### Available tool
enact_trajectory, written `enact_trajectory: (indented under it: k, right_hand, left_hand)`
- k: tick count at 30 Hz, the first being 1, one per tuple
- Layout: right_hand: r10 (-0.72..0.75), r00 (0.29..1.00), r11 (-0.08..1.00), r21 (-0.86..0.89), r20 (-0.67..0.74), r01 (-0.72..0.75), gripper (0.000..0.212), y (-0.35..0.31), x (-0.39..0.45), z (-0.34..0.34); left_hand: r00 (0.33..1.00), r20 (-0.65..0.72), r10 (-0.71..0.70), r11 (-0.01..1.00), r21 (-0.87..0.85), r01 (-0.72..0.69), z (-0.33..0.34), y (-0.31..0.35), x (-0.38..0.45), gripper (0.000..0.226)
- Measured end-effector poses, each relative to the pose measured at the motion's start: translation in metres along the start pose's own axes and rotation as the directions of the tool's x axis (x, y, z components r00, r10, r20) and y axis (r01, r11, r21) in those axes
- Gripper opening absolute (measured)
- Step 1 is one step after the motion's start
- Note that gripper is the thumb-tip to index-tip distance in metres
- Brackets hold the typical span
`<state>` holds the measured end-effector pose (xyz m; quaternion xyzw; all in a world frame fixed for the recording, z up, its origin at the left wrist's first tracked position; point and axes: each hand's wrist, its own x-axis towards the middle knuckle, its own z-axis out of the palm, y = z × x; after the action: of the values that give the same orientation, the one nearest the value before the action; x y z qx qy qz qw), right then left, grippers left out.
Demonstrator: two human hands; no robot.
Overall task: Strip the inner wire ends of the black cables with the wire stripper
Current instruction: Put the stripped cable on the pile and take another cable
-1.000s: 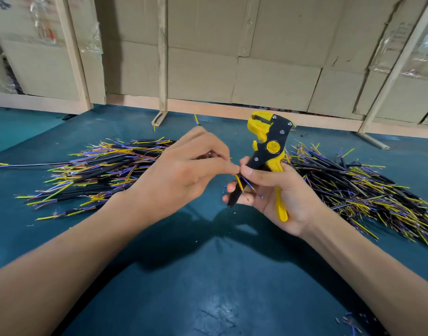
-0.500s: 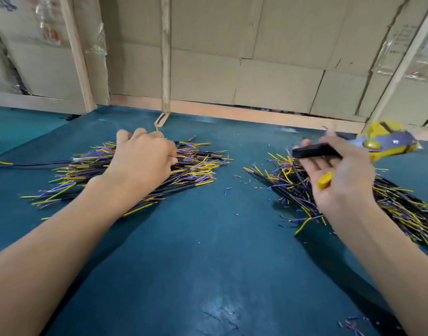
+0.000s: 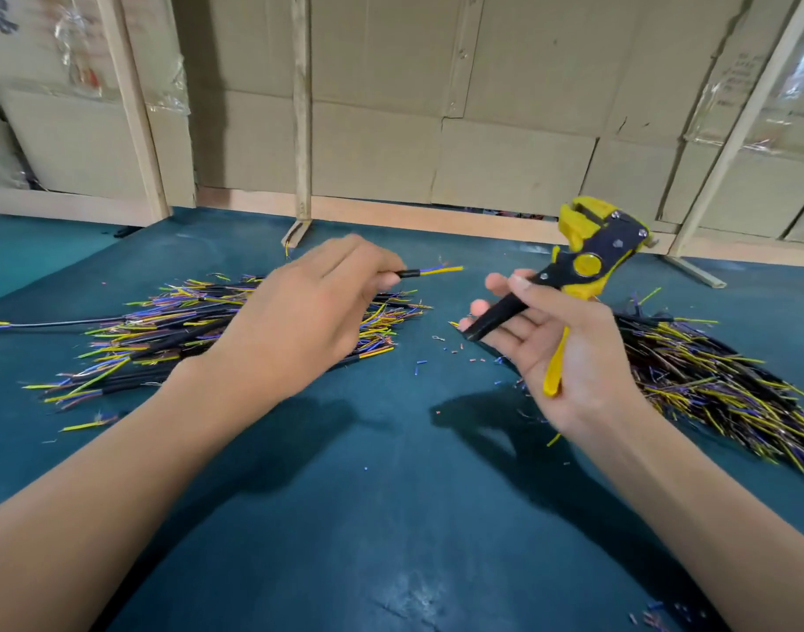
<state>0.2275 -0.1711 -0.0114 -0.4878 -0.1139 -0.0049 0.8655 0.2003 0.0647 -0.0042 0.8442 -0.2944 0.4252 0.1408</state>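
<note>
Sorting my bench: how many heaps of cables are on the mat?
2: one heap lies left, partly under the left hand; the other heap lies right, behind the right hand. A lone cable strays far left.

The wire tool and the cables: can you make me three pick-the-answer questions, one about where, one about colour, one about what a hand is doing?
1. Where is the wire stripper?
A. in the right hand
B. flat on the table
C. under the left pile

2. What colour are the wires poking out of the held black cable?
A. red and white
B. yellow and blue
C. green only

3. What is the left hand doing?
A. lying flat and empty
B. pointing at the wall
C. holding one cable

Answers: 1 A, its handles lie across that palm. 2 B, those colours show at the cable tip. 3 C, its fingers grip the cable above the left pile.
</note>
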Motion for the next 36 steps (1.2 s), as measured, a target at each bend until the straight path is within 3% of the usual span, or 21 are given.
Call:
enact_trajectory:
  k: [2,3,5,6,8,11,15,21,27,30,33,36]
  right_hand:
    - [-0.023,0.996,0.999,-0.047,0.091,0.028,0.013,0.001,-0.002,0.002]
    - [-0.023,0.993,0.997,-0.072,0.120,0.032,0.015,0.002,-0.004,0.003]
    - [0.003,0.985,0.993,-0.117,0.171,0.017,0.017,0.006,-0.007,0.006]
    - [0.034,0.981,0.991,-0.136,0.191,-0.008,0.018,0.008,-0.009,0.008]
    - [0.118,0.965,0.982,-0.173,0.234,-0.078,0.018,0.011,-0.012,0.010]
    - [0.236,0.914,0.955,-0.254,0.330,-0.155,0.016,0.017,-0.019,0.013]
    - [0.257,0.888,0.947,-0.283,0.382,-0.152,0.021,0.026,-0.026,0.020]
    - [0.150,0.930,0.977,-0.192,0.337,-0.088,0.014,0.026,-0.025,0.021]
    - [0.144,0.948,0.984,-0.146,0.284,-0.105,0.014,0.025,-0.021,0.018]
    - [0.121,0.961,0.980,-0.182,0.247,-0.077,0.018,0.028,-0.019,0.018]
    - [0.079,0.973,0.981,-0.192,0.217,-0.037,0.022,0.028,-0.018,0.018]
    - [0.042,0.982,0.981,-0.193,0.183,-0.006,0.020,0.028,-0.016,0.016]
  left_hand:
    - [0.994,-0.018,-0.111,0.969,-0.224,0.105,0.008,0.007,-0.003,0.019]
    - [0.964,0.010,-0.267,0.875,-0.417,0.247,0.013,0.012,-0.002,0.017]
    - [0.834,0.188,-0.519,0.401,-0.808,0.432,0.017,0.021,0.005,0.018]
    - [0.790,0.269,-0.551,0.151,-0.899,0.412,0.017,0.025,0.009,0.019]
    - [0.760,0.345,-0.551,-0.146,-0.936,0.319,0.015,0.027,0.014,0.020]
    - [0.735,0.351,-0.580,-0.321,-0.928,0.190,0.011,0.025,0.016,0.017]
    - [0.689,0.348,-0.636,-0.365,-0.922,0.129,0.009,0.023,0.016,0.012]
    - [0.662,0.365,-0.655,-0.328,-0.926,0.186,0.009,0.025,0.015,0.012]
    - [0.661,0.373,-0.651,-0.288,-0.927,0.239,0.015,0.028,0.014,0.015]
    - [0.714,0.388,-0.583,-0.155,-0.915,0.371,0.017,0.026,0.011,0.018]
    - [0.750,0.415,-0.516,0.020,-0.869,0.494,0.020,0.025,0.006,0.039]
    - [0.767,0.453,-0.455,0.027,-0.854,0.520,0.021,0.025,0.004,0.044]
